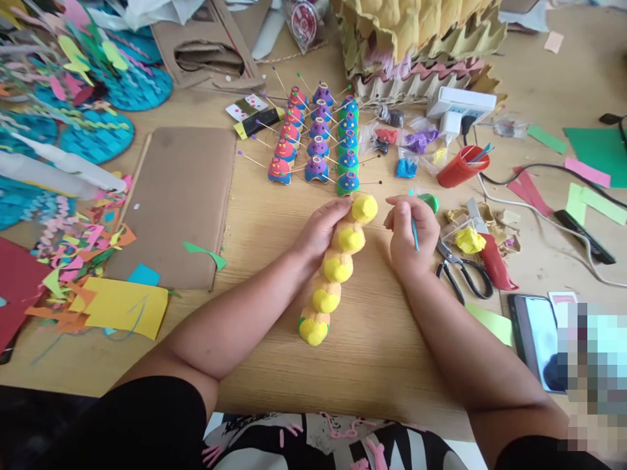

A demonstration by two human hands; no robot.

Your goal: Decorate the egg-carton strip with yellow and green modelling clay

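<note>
My left hand is closed round the far end of an egg-carton strip, whose bumps are capped with yellow clay. Green clay edges the bump nearest me. Off to its right, my right hand is closed with a thin blue stick between its fingers, apart from the strip. A green lump shows partly behind that hand. Beyond both hands stand three finished-looking carton rows: red-and-blue, purple and blue-and-green, with pins stuck in them.
A cardboard sheet and paper scraps lie left. On the right are scissors, a red-handled cutter, a red cup, a phone and cables. Egg trays are stacked at the back, near clay bags.
</note>
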